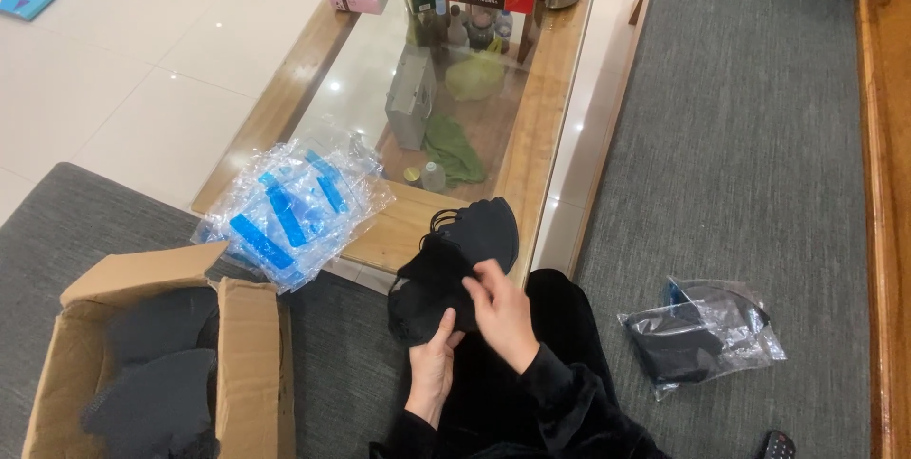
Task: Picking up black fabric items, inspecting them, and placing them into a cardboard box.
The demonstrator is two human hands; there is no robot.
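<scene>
Both hands meet low in the middle of the view, over my lap in black clothing. My left hand (434, 364) grips the lower edge of a stack of black face masks (446, 274). My right hand (501, 312) pinches the stack from the right, fingers on the top mask. More black masks (482, 229) lie on the near edge of the wooden table just above the hands.
An open cardboard box (245, 355) with black masks stands at the lower left. A pile of clear plastic bags with blue strips (289, 207) lies on the glass-topped table (546, 136). A bagged mask pack (702, 336) lies on the grey carpet, right. Boxes and bottles crowd the table's far end.
</scene>
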